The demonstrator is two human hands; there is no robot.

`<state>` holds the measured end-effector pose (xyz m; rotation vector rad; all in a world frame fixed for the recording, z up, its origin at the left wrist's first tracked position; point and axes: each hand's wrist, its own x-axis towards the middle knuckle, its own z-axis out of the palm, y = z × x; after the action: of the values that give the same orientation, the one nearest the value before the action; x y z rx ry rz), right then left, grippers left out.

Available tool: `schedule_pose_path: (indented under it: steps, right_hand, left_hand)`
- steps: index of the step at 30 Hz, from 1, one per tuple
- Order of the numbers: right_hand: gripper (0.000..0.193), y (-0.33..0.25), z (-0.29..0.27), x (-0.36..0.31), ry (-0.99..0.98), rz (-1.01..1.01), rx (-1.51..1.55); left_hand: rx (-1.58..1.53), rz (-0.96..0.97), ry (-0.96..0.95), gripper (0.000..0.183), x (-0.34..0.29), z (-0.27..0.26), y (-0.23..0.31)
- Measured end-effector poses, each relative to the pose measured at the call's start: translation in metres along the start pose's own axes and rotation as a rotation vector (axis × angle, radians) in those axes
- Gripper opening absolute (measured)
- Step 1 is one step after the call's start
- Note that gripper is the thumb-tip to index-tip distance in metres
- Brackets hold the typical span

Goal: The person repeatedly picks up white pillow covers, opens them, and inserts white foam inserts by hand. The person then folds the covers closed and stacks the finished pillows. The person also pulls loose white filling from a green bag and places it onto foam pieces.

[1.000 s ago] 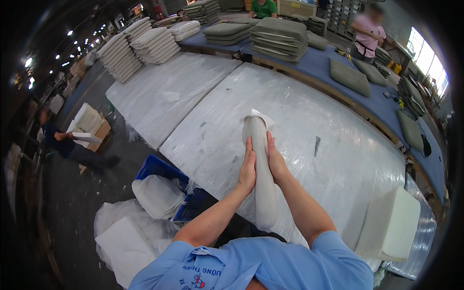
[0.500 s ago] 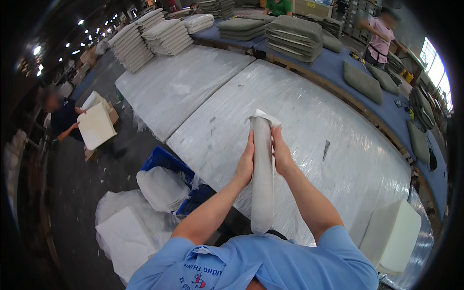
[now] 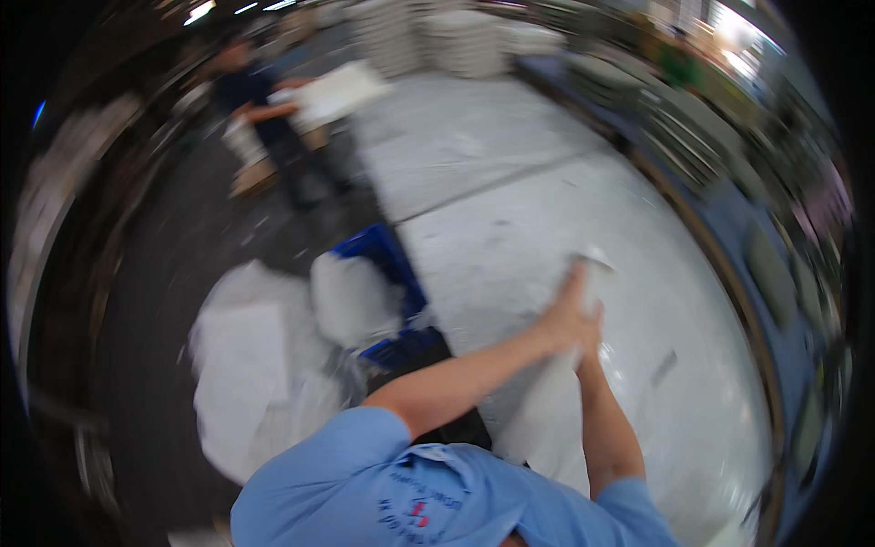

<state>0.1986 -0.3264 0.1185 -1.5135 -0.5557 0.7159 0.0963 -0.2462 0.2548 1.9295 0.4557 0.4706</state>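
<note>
Motion blurs the pale grey, slab-like seat cushion (image 3: 538, 401) in front of me. It stands on its narrow side and slants over the plastic-covered table (image 3: 510, 237), with a loose white flap at its far top end. My left hand (image 3: 567, 314) is closed around its upper part, arm stretched across to the right. Lower and on the right side, my right hand (image 3: 589, 339) grips the same cushion, its fingers partly hidden. Whether the cushion's lower end touches the table is not clear.
A blue crate (image 3: 375, 246) holding white pads (image 3: 355, 296) stands left of the table. Beside it, a white foam piece (image 3: 241, 351) lies on clear plastic. A person (image 3: 264, 100) carries a pale foam pad (image 3: 339, 91). Grey cushions (image 3: 770, 273) lie along the blue bench at right.
My view has turned left. The cushion, upright and centred before, now slants to the right, with my left arm reaching across. The person at left has raised the foam pad.
</note>
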Motion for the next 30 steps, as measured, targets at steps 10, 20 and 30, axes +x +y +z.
schedule_pose_path:
  steps: [10,20,30]
  right_hand:
    - [0.096,0.117,-0.019,-0.175,-0.085,0.971,0.0]
    - [0.092,0.018,0.115,-0.149,-0.543,0.404,-0.249]
    - [0.088,-0.09,0.378,-0.36,-1.209,-0.037,-0.27]
  left_hand:
    - [0.03,-0.479,0.046,0.095,-0.22,-0.078,0.025]
    - [-0.19,-0.615,0.578,0.069,-0.356,-0.069,0.012]
    - [-0.545,-0.845,1.262,0.07,-0.651,-0.055,0.016]
